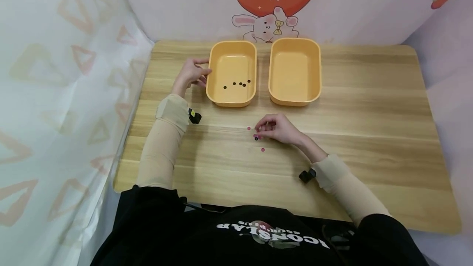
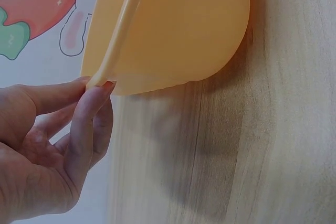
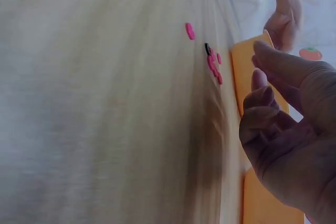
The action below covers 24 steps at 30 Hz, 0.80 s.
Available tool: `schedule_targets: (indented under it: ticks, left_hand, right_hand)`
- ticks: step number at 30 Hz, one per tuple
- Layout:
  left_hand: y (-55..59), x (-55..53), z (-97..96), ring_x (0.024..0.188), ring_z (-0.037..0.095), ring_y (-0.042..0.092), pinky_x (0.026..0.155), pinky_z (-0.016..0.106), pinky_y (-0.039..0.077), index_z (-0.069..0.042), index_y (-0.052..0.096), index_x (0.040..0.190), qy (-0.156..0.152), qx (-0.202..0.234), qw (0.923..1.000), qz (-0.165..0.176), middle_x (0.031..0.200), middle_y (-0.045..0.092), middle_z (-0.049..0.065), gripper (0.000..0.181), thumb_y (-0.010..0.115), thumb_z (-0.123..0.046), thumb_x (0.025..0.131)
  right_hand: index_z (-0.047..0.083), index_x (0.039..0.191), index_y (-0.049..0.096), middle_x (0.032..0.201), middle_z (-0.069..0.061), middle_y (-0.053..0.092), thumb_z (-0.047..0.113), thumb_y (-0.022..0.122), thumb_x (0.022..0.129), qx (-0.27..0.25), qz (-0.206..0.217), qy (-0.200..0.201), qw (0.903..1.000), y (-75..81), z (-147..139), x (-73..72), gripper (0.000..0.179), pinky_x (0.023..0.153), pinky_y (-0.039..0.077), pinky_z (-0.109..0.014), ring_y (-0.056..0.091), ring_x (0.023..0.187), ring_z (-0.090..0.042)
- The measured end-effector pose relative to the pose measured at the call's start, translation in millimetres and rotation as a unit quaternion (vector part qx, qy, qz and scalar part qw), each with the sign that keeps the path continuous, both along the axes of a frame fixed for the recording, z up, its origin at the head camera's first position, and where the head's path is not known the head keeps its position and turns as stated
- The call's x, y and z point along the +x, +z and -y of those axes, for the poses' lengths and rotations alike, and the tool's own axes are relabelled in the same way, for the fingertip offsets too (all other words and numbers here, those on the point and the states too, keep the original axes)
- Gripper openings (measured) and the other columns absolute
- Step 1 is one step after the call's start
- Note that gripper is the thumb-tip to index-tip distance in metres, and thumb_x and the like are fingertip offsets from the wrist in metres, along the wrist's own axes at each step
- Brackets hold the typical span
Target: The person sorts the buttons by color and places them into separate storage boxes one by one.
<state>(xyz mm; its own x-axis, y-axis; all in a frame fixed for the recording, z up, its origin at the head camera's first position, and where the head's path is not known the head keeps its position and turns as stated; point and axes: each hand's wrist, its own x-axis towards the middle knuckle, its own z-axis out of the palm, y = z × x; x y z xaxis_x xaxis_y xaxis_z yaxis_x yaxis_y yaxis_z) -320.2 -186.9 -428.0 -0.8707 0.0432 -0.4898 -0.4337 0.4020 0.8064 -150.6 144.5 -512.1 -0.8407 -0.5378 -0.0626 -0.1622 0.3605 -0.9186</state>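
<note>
Head: left hand (image 1: 191, 73) at the left yellow tub (image 1: 232, 67), five black discs (image 1: 244, 85) inside it; pink discs (image 1: 262, 150) and one black disc (image 1: 256, 138) lie wearer-side of that tub, right hand (image 1: 281, 129) near them.
Left wrist: left hand pinches tub rim (image 2: 119, 30).
Right wrist: fingers loosely bent, tips apart.

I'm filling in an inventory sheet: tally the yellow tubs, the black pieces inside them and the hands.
Yellow tubs (left tub, right tub): 2
Black pieces visible inside: 5
Hands (left hand, right hand): 2
Total: 9
</note>
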Motion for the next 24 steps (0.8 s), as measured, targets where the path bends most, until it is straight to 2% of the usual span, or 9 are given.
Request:
schedule_targets:
  ticks: [7,12,24]
  left_hand:
    - [2.0,0.3,-1.6,0.055,0.016,0.071,0.052,0.027,0.065,-0.017,0.055,0.163,0.006,0.006,1.0000,0.002,0.084,0.077,0.006,0.059,0.071,-0.009,0.107]
    - [1.8,0.9,-2.5,0.054,0.015,0.070,0.052,0.027,0.064,-0.015,0.054,0.164,0.003,0.006,1.0000,0.003,0.082,0.076,0.005,0.059,0.070,-0.009,0.107]
    - [0.1,3.8,-0.5,0.053,0.014,0.071,0.055,0.028,0.066,-0.015,0.054,0.163,-0.004,0.007,0.9998,-0.019,0.078,0.077,0.003,0.058,0.070,-0.011,0.107]
  right_hand:
    - [0.005,0.103,0.085,0.093,-0.008,0.074,0.001,0.088,0.091,0.042,-0.064,0.036,0.9964,-11.1,2.9,12.6,0.013,0.069,0.048,-0.018,0.060,0.079,-0.010]
    - [0.006,0.100,0.084,0.093,-0.006,0.074,0.005,0.088,0.093,0.074,-0.103,0.029,0.9915,-14.7,8.2,15.9,0.009,0.067,0.046,-0.020,0.057,0.076,-0.009]
    - [0.010,0.098,0.082,0.092,-0.004,0.075,0.007,0.088,0.093,0.066,-0.112,-0.010,0.9914,-23.9,9.2,19.2,0.008,0.067,0.046,-0.020,0.059,0.075,-0.008]
